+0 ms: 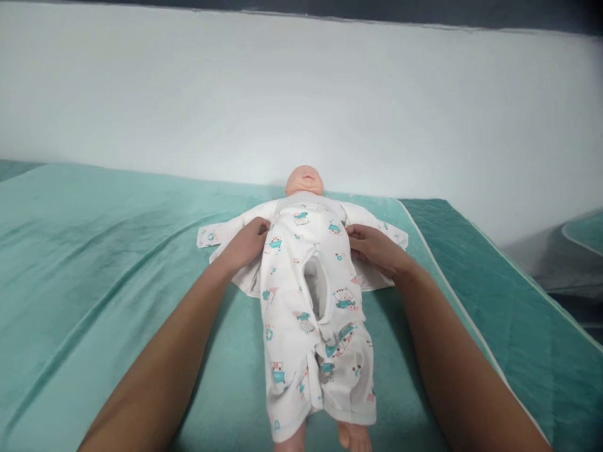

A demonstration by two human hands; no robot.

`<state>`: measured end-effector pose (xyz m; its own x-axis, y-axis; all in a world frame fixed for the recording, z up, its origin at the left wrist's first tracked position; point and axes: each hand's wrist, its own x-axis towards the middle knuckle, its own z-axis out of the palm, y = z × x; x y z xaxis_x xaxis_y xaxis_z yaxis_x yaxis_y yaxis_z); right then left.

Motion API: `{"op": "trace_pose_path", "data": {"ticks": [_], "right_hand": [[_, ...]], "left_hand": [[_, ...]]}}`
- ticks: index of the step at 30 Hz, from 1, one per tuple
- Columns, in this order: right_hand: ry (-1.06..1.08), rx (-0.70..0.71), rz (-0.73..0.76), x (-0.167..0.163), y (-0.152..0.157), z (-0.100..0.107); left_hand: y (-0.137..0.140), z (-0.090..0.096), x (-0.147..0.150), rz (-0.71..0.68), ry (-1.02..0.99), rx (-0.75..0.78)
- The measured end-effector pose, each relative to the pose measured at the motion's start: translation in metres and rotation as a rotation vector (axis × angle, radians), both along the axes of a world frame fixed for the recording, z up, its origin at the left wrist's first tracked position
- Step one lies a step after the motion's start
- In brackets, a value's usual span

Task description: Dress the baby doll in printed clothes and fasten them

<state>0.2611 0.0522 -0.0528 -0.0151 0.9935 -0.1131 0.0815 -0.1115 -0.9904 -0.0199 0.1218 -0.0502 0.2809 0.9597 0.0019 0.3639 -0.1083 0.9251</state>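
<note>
We lean two bare forearms over one doll (304, 182), which lies on its back in the middle of a green blanket, head toward the wall and two feet (355, 435) toward us. Our two hands are well apart, one on each side of the doll: the left hand (252, 240) and the right hand (372, 247) both have their fingers bent at the edges of one pair of white printed trousers (285, 292). We cannot tell whether either is pinching the cloth. The trousers, with two legs and one oval opening, cover the doll from near the neck to the ankles. One white shirt (252, 216) shows on both sides, its two sleeves spread outward. The light green blanket (113, 257) has long creases and a pale edge; a darker green cover (499, 314) shows at right. One plain white wall (301, 94) rises behind, beneath a dark strip (330, 7).
</note>
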Motion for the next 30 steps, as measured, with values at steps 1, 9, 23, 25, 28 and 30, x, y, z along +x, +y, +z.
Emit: {"op": "trace_pose_path", "data": {"ticks": [1, 9, 23, 25, 28, 30], "right_hand": [[0.007, -0.015, 0.023, -0.001, -0.002, 0.001], [0.197, -0.011, 0.082, -0.014, -0.008, 0.004], [0.185, 0.032, -0.116, -0.036, -0.004, 0.002], [0.142, 0.055, -0.088, -0.034, -0.004, 0.001], [0.071, 0.065, -0.069, -0.03, -0.004, 0.002], [0.039, 0.052, -0.06, -0.03, -0.005, 0.003]], "left_hand": [[0.0, 0.0, 0.0, -0.001, -0.016, -0.03], [-0.003, 0.008, 0.001, -0.042, -0.077, -0.084], [-0.015, 0.007, 0.005, -0.189, -0.346, -0.303], [-0.018, 0.01, 0.007, -0.192, -0.413, -0.384], [-0.019, 0.011, 0.008, -0.17, -0.456, -0.433], [-0.019, 0.008, 0.007, -0.154, -0.478, -0.439]]}}
